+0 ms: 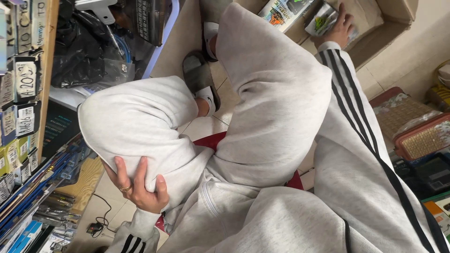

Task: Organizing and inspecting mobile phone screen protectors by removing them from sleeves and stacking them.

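My right hand reaches forward at the top right into an open cardboard box. Its fingers grip a small glossy packet with green print. A flat printed package lies beside it in the box. My left hand, with a ring on one finger, rests at the lower left, its fingers spread over my bent left knee in grey sweatpants. Both sleeves are grey with black stripes.
My feet wear grey and white slippers on a tiled floor. I sit on a red stool. Shelves with packaged goods and rods stand at the left. Woven mats and trays lie at the right. A black cable lies on the floor.
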